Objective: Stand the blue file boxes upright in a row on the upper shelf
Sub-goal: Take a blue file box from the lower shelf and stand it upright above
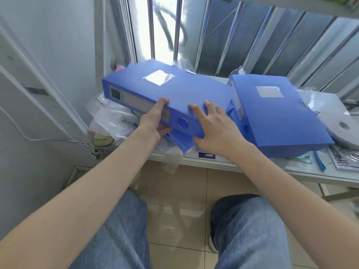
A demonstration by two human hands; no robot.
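A blue file box [174,90] lies flat and slightly tilted on the low white shelf [291,167], its labelled spine facing me. My left hand [155,121] grips the spine from below, thumb on top. My right hand [215,129] grips the box's near right corner, fingers spread over its top. Under it peeks the corner of another blue file box [182,141]. A further blue file box [275,111] lies flat to the right, apart from both hands. The underside of an upper shelf [291,4] crosses the top right.
Clear plastic bags [114,117] lie under the boxes at the left. A roll of white tape [343,131], a blue strip [320,162] and printed sheets sit at the right. A barred window [174,30] is behind; a white wall stands at the left. My legs and tiled floor are below.
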